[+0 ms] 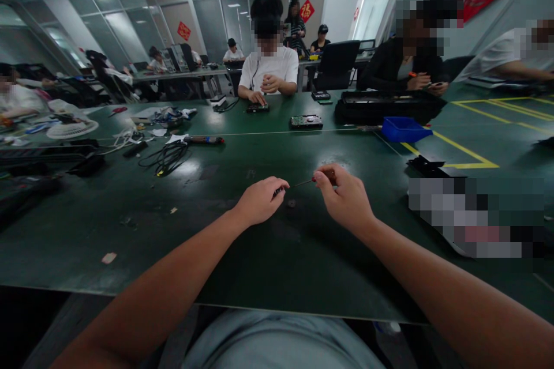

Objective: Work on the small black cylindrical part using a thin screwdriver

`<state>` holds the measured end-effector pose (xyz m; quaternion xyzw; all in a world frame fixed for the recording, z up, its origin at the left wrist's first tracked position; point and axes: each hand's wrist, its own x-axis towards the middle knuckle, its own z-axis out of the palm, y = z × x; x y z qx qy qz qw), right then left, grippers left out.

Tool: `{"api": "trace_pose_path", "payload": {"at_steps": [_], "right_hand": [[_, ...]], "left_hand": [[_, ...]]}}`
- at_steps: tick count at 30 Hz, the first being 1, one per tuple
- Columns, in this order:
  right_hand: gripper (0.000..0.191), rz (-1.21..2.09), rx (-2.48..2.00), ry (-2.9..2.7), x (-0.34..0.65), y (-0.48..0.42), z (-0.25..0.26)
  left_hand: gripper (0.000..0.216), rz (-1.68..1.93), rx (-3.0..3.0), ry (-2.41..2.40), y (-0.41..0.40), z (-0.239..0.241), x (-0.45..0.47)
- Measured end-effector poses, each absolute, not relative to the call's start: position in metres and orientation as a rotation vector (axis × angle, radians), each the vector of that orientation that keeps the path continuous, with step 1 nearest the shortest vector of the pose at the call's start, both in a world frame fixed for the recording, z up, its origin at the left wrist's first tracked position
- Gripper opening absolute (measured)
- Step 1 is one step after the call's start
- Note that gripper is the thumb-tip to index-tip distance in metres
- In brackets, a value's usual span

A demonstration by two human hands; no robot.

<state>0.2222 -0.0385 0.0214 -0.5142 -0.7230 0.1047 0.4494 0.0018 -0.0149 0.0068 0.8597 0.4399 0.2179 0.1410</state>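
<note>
Above the green table (242, 265), my right hand (344, 193) is closed around the red handle of a thin screwdriver (303, 183). Its metal shaft points left, toward the fingertips of my left hand (262, 200). Those fingers are curled around a small dark part (277, 191), mostly hidden by the hand, so its kind cannot be made out. The screwdriver's tip is at or close to this part; whether they touch is unclear. Just below, between the hands, a small dark round spot or piece (291, 203) shows on the table.
Across the table a person in a white shirt (268, 69) handles a hard drive (258, 108); another hard drive (306, 121) lies nearer. A blue bin (404, 129) and a long black case (389, 107) stand right. Left are a corded tool (203, 139) and a white fan-like grille (73, 128).
</note>
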Motion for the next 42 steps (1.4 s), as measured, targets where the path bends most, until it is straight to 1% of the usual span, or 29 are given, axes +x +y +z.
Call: {"api": "trace_pose_path", "payload": {"at_steps": [5,9,14,18,22,29,37,39,42], "right_hand": [[0.023,0.202,-1.236,-1.784,0.22,-0.04,0.023],[0.022,0.205,-1.224,-1.783,0.219,-0.042,0.025],[0.021,0.202,-1.228,-1.783,0.218,-0.042,0.026],[0.02,0.197,-1.224,-1.792,0.218,-0.042,0.026],[0.022,0.217,-1.23,-1.791,0.219,-0.043,0.026],[0.024,0.251,-1.249,-1.798,0.218,-0.044,0.027],[0.022,0.267,-1.238,-1.806,0.22,-0.043,0.025],[0.022,0.277,-1.24,-1.805,0.22,-0.042,0.025],[0.023,0.292,-1.249,-1.795,0.219,-0.043,0.025]], "left_hand": [[0.034,0.394,2.728,1.205,-0.018,0.004,0.008],[0.039,0.219,2.796,1.221,-0.018,0.003,0.013],[0.032,0.232,2.761,1.213,-0.016,0.001,0.012],[0.038,0.295,2.729,1.191,-0.016,0.001,0.01],[0.031,0.244,2.728,1.189,-0.017,0.002,0.01],[0.031,0.215,2.693,1.303,-0.018,0.003,0.016],[0.028,0.32,2.659,1.26,-0.019,0.004,0.011],[0.025,0.436,2.551,1.249,-0.017,0.005,0.009],[0.023,0.776,2.196,1.23,-0.008,0.006,0.003]]}}
